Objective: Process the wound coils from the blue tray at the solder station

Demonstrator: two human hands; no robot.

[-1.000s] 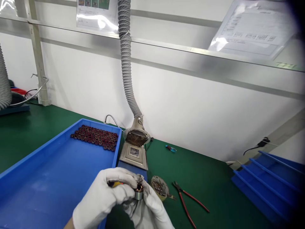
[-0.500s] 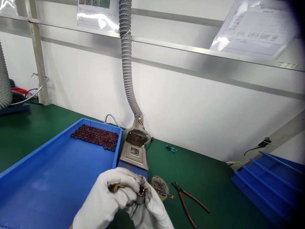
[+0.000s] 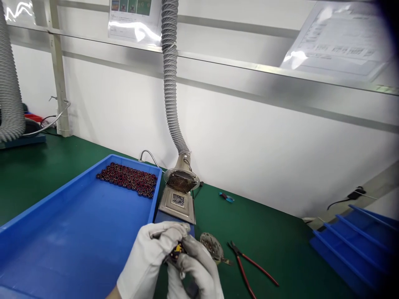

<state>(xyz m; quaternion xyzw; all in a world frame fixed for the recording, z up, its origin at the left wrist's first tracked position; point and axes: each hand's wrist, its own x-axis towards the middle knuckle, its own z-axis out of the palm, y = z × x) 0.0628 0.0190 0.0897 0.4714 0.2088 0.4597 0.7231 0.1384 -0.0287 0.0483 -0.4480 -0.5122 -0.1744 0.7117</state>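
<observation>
White-gloved left hand (image 3: 146,261) and right hand (image 3: 195,270) pinch a small, light, probably delicate part (image 3: 176,250), fingers clamped round its sides.

left hand (image 3: 149,261), right hand (image 3: 195,270), gloved, pinched together

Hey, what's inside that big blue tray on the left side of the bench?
The blue tray holds a cluster of small dark red parts packed against its far wall. Its near right corner is covered by the gloved left hand.

The hanging sheets (image 3: 132,18) and (image 3: 336,45) carry print too blurred to read.
</observation>
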